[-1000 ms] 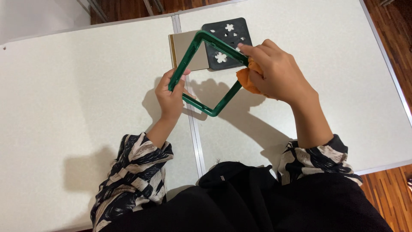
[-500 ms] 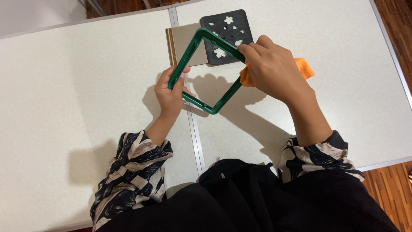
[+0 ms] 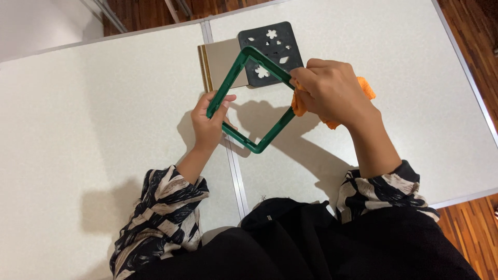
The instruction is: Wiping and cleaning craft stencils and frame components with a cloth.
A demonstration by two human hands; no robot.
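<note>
- A person's left hand [image 3: 210,120] grasps a green square frame [image 3: 236,72] by its corner at nine o'clock, fingers wrapped over the bar and thumb beneath, holding it tilted above a white table [image 3: 93,103].
- The right hand [image 3: 332,91] is clenched around a bunched orange cloth [image 3: 299,103] and presses it against the frame's corner at three o'clock; orange folds also show past the knuckles, toward three o'clock.
- The frame stands as a diamond, one corner at twelve o'clock and one at six, over the metal seam [image 3: 234,171] between two table panels.
- Toward twelve o'clock from the hands, a black square tile [image 3: 270,39] with flower-shaped cut-outs lies flat, partly seen through the frame.
- A tan board [image 3: 220,59] with a gold-coloured edge lies just beside the tile, at its nine o'clock, partly crossed by the frame's bar.
- Striped black-and-cream sleeves [image 3: 161,207] cover both forearms at six o'clock.
</note>
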